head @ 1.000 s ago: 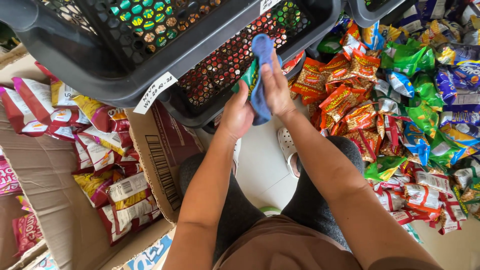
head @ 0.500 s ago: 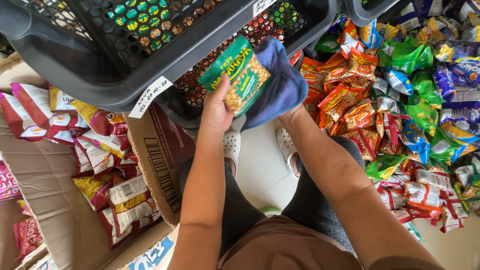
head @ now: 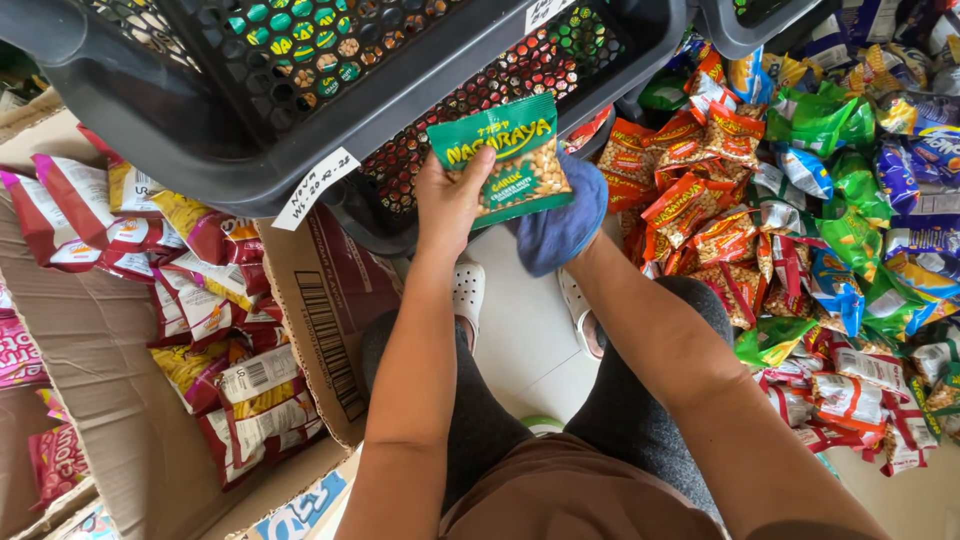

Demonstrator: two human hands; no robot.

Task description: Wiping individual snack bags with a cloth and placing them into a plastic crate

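Observation:
My left hand point(head: 450, 200) holds a small green snack packet point(head: 508, 158) upright by its left edge, with its printed front facing me. My right hand is hidden under a blue cloth point(head: 560, 225) that it presses against the back and right side of the packet. Both hands are raised in front of the black perforated plastic baskets point(head: 300, 110). My legs and white shoes point(head: 467, 290) show below on the pale floor.
A heap of orange, red, green and blue snack packets point(head: 800, 230) lies on the floor at the right. An open cardboard box point(head: 110, 350) at the left holds several red and yellow packets point(head: 230, 390). A white label point(head: 315, 188) hangs on a basket rim.
The packet was edge-on and wrapped in the cloth a second ago. It has since turned front-up in my left hand, and the cloth has slid behind and to its right.

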